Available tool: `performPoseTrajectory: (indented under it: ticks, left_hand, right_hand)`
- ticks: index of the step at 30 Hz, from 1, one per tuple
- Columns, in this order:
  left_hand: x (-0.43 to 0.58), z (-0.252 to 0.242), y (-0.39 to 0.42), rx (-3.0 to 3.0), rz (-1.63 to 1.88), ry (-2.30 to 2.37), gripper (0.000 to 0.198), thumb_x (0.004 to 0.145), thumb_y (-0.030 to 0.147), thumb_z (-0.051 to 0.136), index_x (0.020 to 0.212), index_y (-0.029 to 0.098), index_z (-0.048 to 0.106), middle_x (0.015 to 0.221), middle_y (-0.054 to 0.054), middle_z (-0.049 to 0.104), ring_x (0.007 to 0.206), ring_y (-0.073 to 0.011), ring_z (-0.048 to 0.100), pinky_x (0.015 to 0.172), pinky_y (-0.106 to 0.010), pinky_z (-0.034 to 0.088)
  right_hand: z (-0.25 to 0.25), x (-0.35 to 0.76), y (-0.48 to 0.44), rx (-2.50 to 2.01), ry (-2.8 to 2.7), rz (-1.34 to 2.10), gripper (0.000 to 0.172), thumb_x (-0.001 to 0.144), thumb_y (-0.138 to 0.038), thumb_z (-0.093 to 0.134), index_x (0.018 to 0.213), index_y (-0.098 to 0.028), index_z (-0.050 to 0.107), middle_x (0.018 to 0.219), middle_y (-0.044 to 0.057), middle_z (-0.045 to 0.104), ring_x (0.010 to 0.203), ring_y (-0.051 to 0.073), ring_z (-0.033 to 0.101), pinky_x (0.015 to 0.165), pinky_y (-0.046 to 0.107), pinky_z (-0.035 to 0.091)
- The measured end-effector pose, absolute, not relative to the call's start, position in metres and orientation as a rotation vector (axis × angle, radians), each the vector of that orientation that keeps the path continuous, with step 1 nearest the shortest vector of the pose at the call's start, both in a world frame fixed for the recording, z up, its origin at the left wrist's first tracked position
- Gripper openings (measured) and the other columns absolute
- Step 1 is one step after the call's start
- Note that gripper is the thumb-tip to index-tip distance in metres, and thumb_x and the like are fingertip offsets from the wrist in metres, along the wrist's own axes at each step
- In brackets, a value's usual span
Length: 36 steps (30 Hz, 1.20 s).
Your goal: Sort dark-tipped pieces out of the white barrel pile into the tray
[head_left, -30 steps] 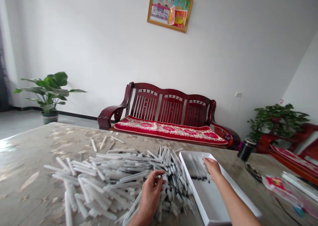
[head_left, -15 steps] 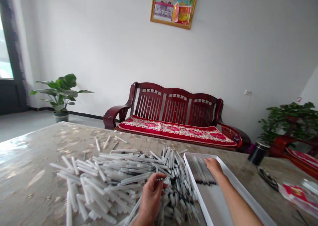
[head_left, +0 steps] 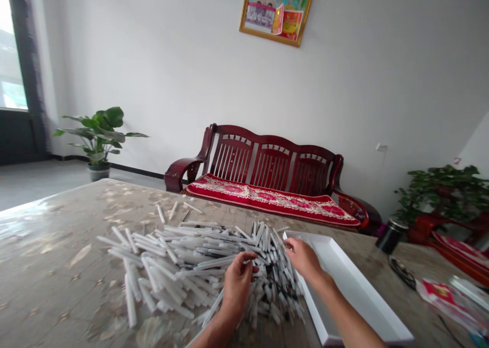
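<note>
A wide heap of whitish translucent tubes, like pen parts (head_left: 183, 266), some with dark ends, covers the middle of the patterned table. Over the heap's right part is my left hand (head_left: 239, 282), its thumb and fingers bent together; what they hold, if anything, is too small to name. My right hand (head_left: 301, 259) is at the upper left rim of a shallow white box (head_left: 355, 282), beside the heap, fingers curled and their hold unclear. My right forearm crosses the box and hides part of the inside.
A black cylinder (head_left: 391, 236), a dark cable (head_left: 401, 272) and a red and clear plastic packet (head_left: 443, 294) lie on the right of the table (head_left: 49, 271). Beyond it stand a red wooden bench (head_left: 263, 159) and a potted plant (head_left: 99, 172).
My right hand has moved left, from over the tubes inside the box to its left rim beside the heap. My left hand stays over the heap. The view has shifted slightly.
</note>
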<state>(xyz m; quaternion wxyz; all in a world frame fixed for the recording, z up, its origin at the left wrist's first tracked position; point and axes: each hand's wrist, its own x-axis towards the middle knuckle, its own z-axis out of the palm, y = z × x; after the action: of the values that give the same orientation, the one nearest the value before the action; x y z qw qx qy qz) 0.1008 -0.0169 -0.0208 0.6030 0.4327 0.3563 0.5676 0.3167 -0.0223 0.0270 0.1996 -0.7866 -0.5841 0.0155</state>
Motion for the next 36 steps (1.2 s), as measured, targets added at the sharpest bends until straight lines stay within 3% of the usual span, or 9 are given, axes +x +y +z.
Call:
performPoseTrajectory:
  ticks: [6, 17, 20, 24, 27, 30, 33, 36]
  left_hand:
    - [0.101, -0.019, -0.019, 0.983, 1.313, 0.813, 0.027, 0.065, 0.040, 0.069, 0.080, 0.018, 0.067, 0.056, 0.001, 0.060, 0.059, -0.0164, 0.062, 0.049, -0.021, 0.041]
    - [0.107, -0.022, -0.021, 0.975, 1.309, 0.753, 0.020, 0.069, 0.036, 0.066, 0.079, 0.018, 0.067, 0.065, -0.001, 0.065, 0.062, -0.0165, 0.064, 0.050, -0.022, 0.044]
    - [0.107, -0.020, -0.021, 0.964, 1.277, 0.714, 0.029, 0.068, 0.040, 0.069, 0.085, 0.016, 0.069, 0.075, -0.004, 0.068, 0.061, -0.0166, 0.064, 0.049, -0.023, 0.045]
    - [0.107, -0.014, -0.022, 0.888, 1.166, 0.662, 0.049, 0.064, 0.049, 0.073, 0.101, 0.016, 0.069, 0.088, -0.007, 0.072, 0.064, -0.0181, 0.066, 0.051, -0.025, 0.049]
    - [0.107, -0.012, -0.022, 0.882, 1.122, 0.626, 0.045, 0.062, 0.053, 0.074, 0.085, 0.015, 0.069, 0.075, -0.004, 0.069, 0.063, -0.0170, 0.065, 0.052, -0.024, 0.049]
    - [0.105, -0.010, -0.021, 0.830, 1.154, 0.663, 0.043, 0.062, 0.056, 0.074, 0.073, 0.015, 0.065, 0.065, -0.001, 0.064, 0.061, -0.0149, 0.063, 0.053, -0.023, 0.049]
    - [0.102, -0.009, -0.020, 0.735, 1.201, 0.702, 0.044, 0.062, 0.058, 0.073, 0.073, 0.016, 0.063, 0.067, -0.001, 0.065, 0.060, -0.0142, 0.063, 0.053, -0.024, 0.050]
    - [0.101, -0.009, -0.018, 0.651, 1.200, 0.700, 0.045, 0.061, 0.059, 0.074, 0.073, 0.017, 0.060, 0.074, -0.002, 0.067, 0.059, -0.0138, 0.064, 0.054, -0.025, 0.052]
  right_hand:
    - [0.024, 0.280, -0.014, -2.483, -1.663, -0.023, 0.028, 0.082, -0.013, 0.056, 0.105, -0.021, 0.069, 0.102, 0.012, 0.073, 0.098, 0.025, 0.068, 0.083, 0.034, 0.045]
    - [0.029, 0.287, -0.028, -2.530, -1.585, -0.050, 0.032, 0.082, -0.009, 0.049, 0.102, -0.020, 0.072, 0.101, 0.014, 0.075, 0.097, 0.026, 0.069, 0.080, 0.032, 0.046]
    - [0.031, 0.279, -0.042, -2.255, -1.575, 0.088, 0.029, 0.085, -0.017, 0.051, 0.102, -0.021, 0.074, 0.100, 0.008, 0.075, 0.095, 0.023, 0.068, 0.081, 0.029, 0.047]
    - [0.033, 0.248, -0.066, -1.637, -1.495, 0.383, 0.024, 0.076, -0.026, 0.063, 0.095, -0.022, 0.077, 0.090, 0.005, 0.075, 0.080, 0.023, 0.067, 0.073, 0.030, 0.050]
    - [0.035, 0.232, -0.078, -1.576, -1.598, 0.448, 0.025, 0.074, -0.021, 0.062, 0.093, -0.025, 0.079, 0.086, 0.003, 0.074, 0.075, 0.020, 0.064, 0.070, 0.028, 0.049]
    - [0.034, 0.237, -0.077, -1.718, -1.578, 0.473, 0.024, 0.074, -0.021, 0.065, 0.094, -0.024, 0.077, 0.090, 0.003, 0.075, 0.077, 0.020, 0.066, 0.071, 0.028, 0.048]
    - [0.030, 0.255, -0.071, -2.096, -1.622, 0.198, 0.014, 0.080, -0.022, 0.062, 0.084, -0.019, 0.075, 0.087, 0.008, 0.075, 0.084, 0.025, 0.068, 0.075, 0.031, 0.047]
    - [0.024, 0.263, -0.065, -2.390, -1.679, -0.052, 0.016, 0.084, -0.020, 0.058, 0.081, -0.017, 0.073, 0.089, 0.015, 0.075, 0.089, 0.029, 0.070, 0.076, 0.034, 0.047]
